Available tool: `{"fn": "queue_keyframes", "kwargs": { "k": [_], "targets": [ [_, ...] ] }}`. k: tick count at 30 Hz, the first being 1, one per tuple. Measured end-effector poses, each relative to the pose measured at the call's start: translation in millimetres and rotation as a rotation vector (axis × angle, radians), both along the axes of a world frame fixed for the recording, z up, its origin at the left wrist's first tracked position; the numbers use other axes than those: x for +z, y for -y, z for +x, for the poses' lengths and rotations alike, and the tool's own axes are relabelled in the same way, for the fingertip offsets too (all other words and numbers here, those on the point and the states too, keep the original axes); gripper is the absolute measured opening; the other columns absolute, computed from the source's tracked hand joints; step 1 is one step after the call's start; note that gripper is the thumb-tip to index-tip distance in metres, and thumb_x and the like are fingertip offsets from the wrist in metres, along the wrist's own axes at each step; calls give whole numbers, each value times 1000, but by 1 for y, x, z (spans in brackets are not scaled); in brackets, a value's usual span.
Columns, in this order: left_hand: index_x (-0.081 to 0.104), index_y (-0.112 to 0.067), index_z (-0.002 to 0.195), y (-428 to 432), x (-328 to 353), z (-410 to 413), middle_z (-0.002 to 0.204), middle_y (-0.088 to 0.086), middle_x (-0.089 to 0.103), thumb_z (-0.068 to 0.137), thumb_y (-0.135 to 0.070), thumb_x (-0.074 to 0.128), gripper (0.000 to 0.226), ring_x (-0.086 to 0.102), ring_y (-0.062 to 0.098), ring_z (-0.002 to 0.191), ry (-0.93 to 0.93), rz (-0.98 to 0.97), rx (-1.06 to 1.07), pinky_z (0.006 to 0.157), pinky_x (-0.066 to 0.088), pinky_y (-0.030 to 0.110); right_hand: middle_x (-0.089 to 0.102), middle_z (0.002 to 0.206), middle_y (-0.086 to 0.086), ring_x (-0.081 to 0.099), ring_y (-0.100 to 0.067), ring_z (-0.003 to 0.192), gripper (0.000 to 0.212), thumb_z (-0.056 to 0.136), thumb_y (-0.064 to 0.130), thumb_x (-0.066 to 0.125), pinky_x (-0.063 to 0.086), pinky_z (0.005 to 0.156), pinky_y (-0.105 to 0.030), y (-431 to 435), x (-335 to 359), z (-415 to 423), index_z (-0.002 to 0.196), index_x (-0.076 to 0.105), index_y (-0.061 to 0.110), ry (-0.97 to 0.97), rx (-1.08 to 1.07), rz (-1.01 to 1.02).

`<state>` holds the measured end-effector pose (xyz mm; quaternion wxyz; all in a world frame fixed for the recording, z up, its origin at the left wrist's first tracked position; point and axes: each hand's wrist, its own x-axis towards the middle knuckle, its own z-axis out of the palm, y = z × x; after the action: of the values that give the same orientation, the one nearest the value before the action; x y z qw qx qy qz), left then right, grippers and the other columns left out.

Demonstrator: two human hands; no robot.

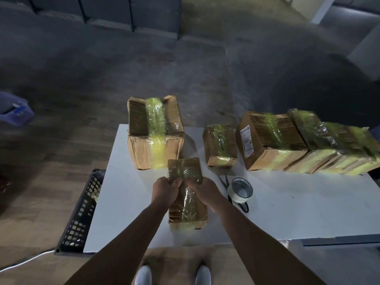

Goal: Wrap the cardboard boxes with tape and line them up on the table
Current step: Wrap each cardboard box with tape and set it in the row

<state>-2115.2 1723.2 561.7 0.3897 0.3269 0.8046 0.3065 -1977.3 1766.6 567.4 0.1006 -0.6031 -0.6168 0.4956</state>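
A dim warehouse or packing area, seen from above by someone standing at a work table. The floor is bare, rough grey concrete, stained and patchy, stretching away into shadow. Along the far edge stand rows of large grey blocks (too dark to tell what they are). A plain white table holds several cardboard boxes bound in yellowish clear tape, one bearing a printed shipping label, with a tape roll and scissors near them. A black perforated plastic crate sits on the floor at the table's left edge, and a blue plastic bin lies farther left.
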Motion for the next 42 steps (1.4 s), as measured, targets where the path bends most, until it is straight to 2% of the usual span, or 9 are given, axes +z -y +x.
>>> {"fn": "queue_keyframes", "kwargs": {
  "k": [4, 8, 12, 15, 22, 28, 30, 35, 42],
  "targets": [
    [55, -9, 77, -5, -2, 10, 67, -1, 55, 92, -34, 61, 29, 51, 9, 59, -18, -40, 4, 45, 31, 20, 45, 52, 8, 41, -5, 39, 52, 92, 64, 42, 34, 48, -23, 1, -8, 9, 70, 52, 18, 93, 26, 47],
    [56, -9, 67, -16, 0, 2, 59, -1, 54, 92, -43, 56, 43, 54, 10, 54, 40, -66, -71, 48, 37, 20, 59, 71, 3, 55, -7, 54, 37, 93, 49, 52, 44, 51, -23, -5, -10, 6, 98, 56, 13, 60, -20, 113],
    [47, -16, 53, -24, 1, 2, 47, -6, 48, 89, -61, 53, 57, 50, 8, 45, -106, -77, -145, 48, 36, 22, 62, 86, -8, 57, -18, 67, 55, 83, 43, 64, 45, 58, -29, -16, -6, -9, 117, 55, 1, -25, -164, -31],
    [51, -16, 58, -29, -1, -1, 54, -4, 54, 88, -64, 51, 57, 56, 11, 52, -134, -101, -154, 54, 43, 24, 64, 96, -7, 63, -21, 80, 61, 87, 62, 54, 48, 62, -32, -14, -11, -15, 114, 49, 8, 130, -192, 84],
    [60, -2, 95, -36, 6, -2, 83, 8, 64, 100, -48, 39, 51, 66, 26, 83, -11, -164, -61, 83, 56, 40, 57, 77, -5, 57, -23, 72, 53, 103, 47, 26, 35, 56, -29, -19, -11, -13, 92, 61, 8, 316, -197, 290],
    [60, -17, 67, -6, 16, 24, 76, 5, 68, 102, -34, 40, 43, 59, 12, 61, -98, 91, -83, 57, 41, 20, 60, 89, -14, 58, -29, 83, 53, 104, 45, 28, 39, 68, -32, -47, -6, 14, 102, 63, 5, 176, -161, 212],
    [72, -16, 93, 5, 13, 31, 101, 3, 71, 100, -26, 46, 29, 65, 16, 83, -264, 230, -157, 70, 46, 20, 63, 100, -18, 60, -33, 93, 56, 103, 45, 26, 44, 75, -34, -51, -6, 12, 108, 63, 3, 282, -119, 249],
    [47, -17, 142, 11, -3, 40, 140, 3, 52, 100, -23, 48, 43, 44, 22, 127, -400, 293, -410, 100, 42, 33, 55, 120, -20, 56, -35, 109, 37, 104, 33, 32, 46, 84, -39, -64, 2, 23, 124, 53, 9, 513, -25, 439],
    [68, -16, 109, -6, -8, 51, 117, 0, 58, 92, -20, 63, 18, 54, 21, 109, -212, 410, -158, 80, 49, 19, 64, 97, -5, 62, -26, 93, 60, 92, 66, 36, 40, 73, -27, -64, 13, 45, 110, 60, 13, 260, 48, 163]
  ]
}}
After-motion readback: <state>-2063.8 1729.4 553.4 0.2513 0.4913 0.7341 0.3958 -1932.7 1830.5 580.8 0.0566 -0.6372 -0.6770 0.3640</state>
